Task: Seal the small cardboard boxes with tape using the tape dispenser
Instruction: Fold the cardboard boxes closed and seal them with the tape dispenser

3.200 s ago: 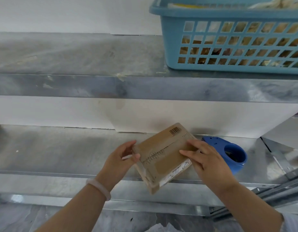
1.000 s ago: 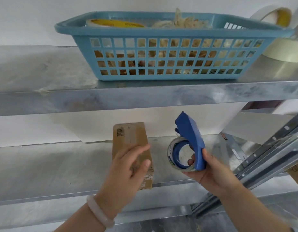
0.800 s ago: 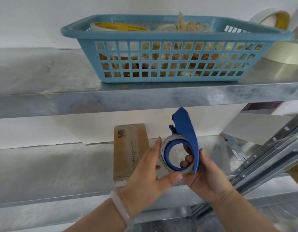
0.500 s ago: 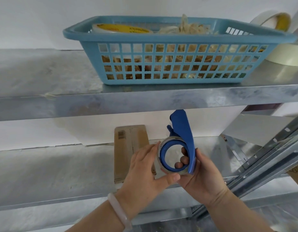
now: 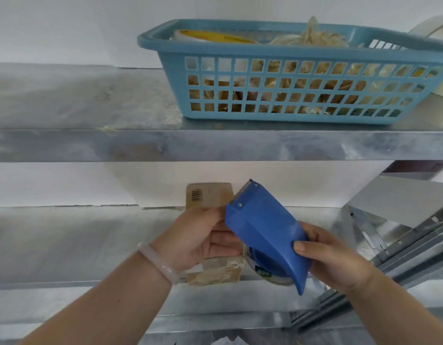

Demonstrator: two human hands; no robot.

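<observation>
A small flat cardboard box point(image 5: 210, 195) with a barcode lies on the lower metal shelf point(image 5: 66, 240), its near end at the shelf's front edge. In front of it I hold the blue tape dispenser point(image 5: 265, 225) in the air, its toothed blade pointing up and away. My right hand point(image 5: 332, 257) grips the dispenser's body from the right. My left hand point(image 5: 200, 235) is curled at the dispenser's left side near the tape roll point(image 5: 260, 270); whether it pinches the tape end is hidden. My left hand covers the middle of the box.
A blue plastic basket point(image 5: 290, 83) holding bags and a yellow-cored roll stands on the upper shelf point(image 5: 215, 143). Large pale tape rolls point(image 5: 437, 28) sit at its right. Slanted metal rails point(image 5: 402, 245) run along the right of the lower shelf.
The box was set down on the lower shelf and my right hand picked up the dispenser. The dispenser has turned so its blue back faces me, and my left hand stays at its left side.
</observation>
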